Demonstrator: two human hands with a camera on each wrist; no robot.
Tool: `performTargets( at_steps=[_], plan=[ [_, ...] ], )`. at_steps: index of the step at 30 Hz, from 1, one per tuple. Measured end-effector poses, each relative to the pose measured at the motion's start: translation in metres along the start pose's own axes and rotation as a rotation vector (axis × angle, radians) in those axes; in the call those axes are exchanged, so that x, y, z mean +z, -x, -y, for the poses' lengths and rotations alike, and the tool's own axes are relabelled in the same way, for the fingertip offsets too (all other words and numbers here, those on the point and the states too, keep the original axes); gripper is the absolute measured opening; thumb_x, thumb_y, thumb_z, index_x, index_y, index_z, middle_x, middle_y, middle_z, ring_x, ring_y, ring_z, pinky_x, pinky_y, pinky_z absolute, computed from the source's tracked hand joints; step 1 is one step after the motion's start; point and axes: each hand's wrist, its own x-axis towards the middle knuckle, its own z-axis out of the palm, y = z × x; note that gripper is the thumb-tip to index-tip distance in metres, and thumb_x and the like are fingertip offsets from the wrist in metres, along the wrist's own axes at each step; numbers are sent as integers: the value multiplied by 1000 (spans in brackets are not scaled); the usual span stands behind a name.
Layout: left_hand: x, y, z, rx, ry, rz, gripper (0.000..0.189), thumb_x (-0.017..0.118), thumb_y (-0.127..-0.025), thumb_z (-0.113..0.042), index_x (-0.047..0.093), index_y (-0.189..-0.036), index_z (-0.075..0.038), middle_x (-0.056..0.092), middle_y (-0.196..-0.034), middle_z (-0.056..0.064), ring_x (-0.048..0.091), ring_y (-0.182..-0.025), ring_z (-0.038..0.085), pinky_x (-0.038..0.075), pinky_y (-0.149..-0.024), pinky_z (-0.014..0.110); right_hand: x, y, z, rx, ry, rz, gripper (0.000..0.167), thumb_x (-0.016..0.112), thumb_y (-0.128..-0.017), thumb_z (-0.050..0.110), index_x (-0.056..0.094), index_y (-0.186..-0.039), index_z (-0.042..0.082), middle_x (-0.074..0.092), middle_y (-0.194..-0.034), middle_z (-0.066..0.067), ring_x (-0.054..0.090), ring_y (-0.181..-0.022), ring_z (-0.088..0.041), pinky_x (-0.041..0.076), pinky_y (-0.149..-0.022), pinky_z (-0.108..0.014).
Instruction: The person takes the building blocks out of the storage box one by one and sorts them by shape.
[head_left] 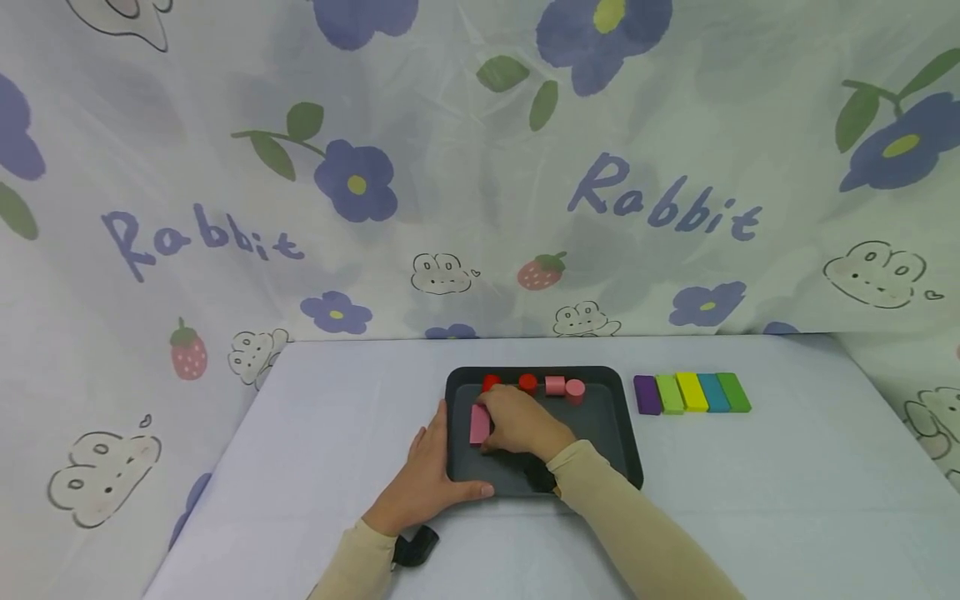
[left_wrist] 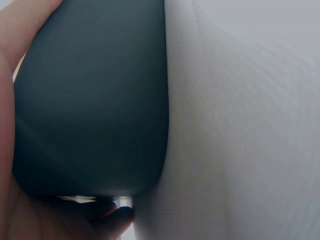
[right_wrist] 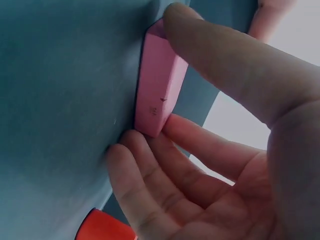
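Observation:
A dark grey tray [head_left: 609, 442] lies on the white-covered table. Inside its left part, my right hand [head_left: 525, 423] pinches a pink rectangular block [head_left: 480, 425] by its ends. The right wrist view shows the thumb on one end of the block [right_wrist: 159, 85] and fingertips at the other, against the tray floor. My left hand [head_left: 423, 479] rests against the tray's near left corner, its thumb along the front side and its fingers straight along the left side. In the left wrist view, the tray's outer wall [left_wrist: 95, 110] fills the space between thumb and fingers.
Along the tray's far side stand two red pieces [head_left: 528, 383], a pink piece [head_left: 554, 385] and a pink cylinder [head_left: 575, 390]. Right of the tray, a row of blocks runs from purple [head_left: 647, 395] through yellow [head_left: 692, 392] to green [head_left: 733, 392]. A patterned curtain [head_left: 465, 167] hangs behind.

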Motion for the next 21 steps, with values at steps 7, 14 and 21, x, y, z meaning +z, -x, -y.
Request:
performTargets(
  at_steps=[7,14,21],
  plan=[
    [1,-1,0,-9,-1,1,137,82,-75,-60,-7,-159,1,2,-168,16,10,-153,31,2,-122,55,-4,4,-1,15,-30,-3,62,89,-76,21,65,-130,1,67,-123,-10,59,-110,-22,51,-100,-37],
    [0,-1,-1,-2,-12,1,137,82,-75,-59,-7,-159,2,3,-167,18,10,-153,30,3,-121,57,-8,6,-1,39,-42,-21,62,89,-77,22,64,-131,2,66,-121,-9,59,-106,-20,53,-97,-37],
    [0,-1,-1,-11,-15,2,137,83,-75,-60,-5,-159,2,3,-167,17,11,-153,30,3,-122,56,-15,15,-3,37,-93,-61,62,87,-79,21,63,-132,2,63,-121,-9,59,-105,-21,53,-98,-39]
  ],
)
